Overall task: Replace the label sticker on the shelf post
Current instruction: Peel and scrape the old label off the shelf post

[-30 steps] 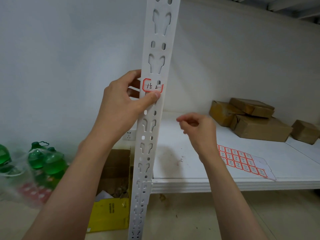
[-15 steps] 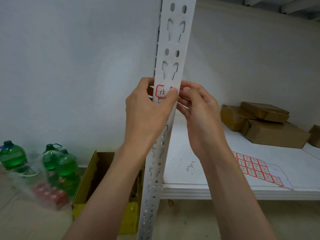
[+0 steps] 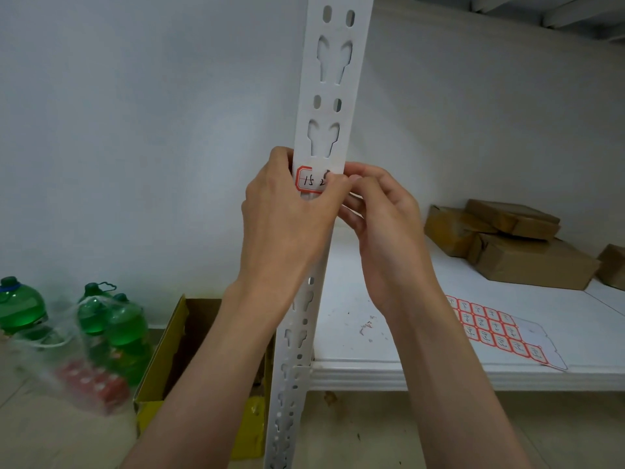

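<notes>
Since the earlier frames, the right hand has risen from above the shelf to the post and now meets the left hand at the label sticker. The left hand wraps the post from the left, with curled fingers passing behind it and the thumb laid across the sticker's right part. The right hand's fingers are bent and pressed together at the sticker's right edge; whether they pinch the edge or only touch it cannot be made out, because the left thumb covers the contact. The sticker is white with a red border and sits on the post face just below a keyhole slot. Its handwritten marks read only in part; the right end is hidden. The post is cut off at the top and bottom of the view. A sheet of red-bordered stickers lies on the shelf, partly hidden behind the right forearm. Brown parcels are stacked at the rear, one cut off at the right edge. Green bottles stand on the floor beside a cardboard box.
</notes>
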Demonstrator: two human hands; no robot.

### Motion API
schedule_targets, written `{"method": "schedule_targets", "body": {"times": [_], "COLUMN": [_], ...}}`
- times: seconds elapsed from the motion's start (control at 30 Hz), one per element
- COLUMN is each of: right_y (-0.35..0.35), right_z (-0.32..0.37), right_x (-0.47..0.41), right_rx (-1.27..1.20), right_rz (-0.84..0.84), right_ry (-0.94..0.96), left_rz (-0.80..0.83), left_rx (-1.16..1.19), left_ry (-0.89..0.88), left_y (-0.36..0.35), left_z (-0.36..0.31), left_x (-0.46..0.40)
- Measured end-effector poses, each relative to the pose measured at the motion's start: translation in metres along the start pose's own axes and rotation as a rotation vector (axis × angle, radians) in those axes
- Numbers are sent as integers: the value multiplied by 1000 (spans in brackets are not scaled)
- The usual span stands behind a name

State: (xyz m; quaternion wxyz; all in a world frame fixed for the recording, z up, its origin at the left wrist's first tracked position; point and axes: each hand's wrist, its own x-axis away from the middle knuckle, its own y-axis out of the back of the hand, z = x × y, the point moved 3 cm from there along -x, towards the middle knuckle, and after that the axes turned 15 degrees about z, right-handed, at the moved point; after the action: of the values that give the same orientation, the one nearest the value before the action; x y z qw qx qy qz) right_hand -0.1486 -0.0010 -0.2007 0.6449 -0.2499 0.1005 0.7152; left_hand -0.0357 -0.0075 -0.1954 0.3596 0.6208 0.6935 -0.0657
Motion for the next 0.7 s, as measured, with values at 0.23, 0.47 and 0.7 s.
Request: {"method": "schedule_targets", "body": {"times": [0.23,0.47,0.7], "right_y": [1,0,1], "right_z": [0,2,3], "right_x": [0,2,3], "right_rx": [21,58,112], "right_rz": [-13,-23,-25], "right_ry": [-13,-17,-11], "left_rz": [-20,-15,-52], "left_rx": [-61,-46,-190], "left_ry": [-9,18,44], "left_y": [2,2,3], "left_z": [1,0,-4], "left_x": [0,-2,0]}}
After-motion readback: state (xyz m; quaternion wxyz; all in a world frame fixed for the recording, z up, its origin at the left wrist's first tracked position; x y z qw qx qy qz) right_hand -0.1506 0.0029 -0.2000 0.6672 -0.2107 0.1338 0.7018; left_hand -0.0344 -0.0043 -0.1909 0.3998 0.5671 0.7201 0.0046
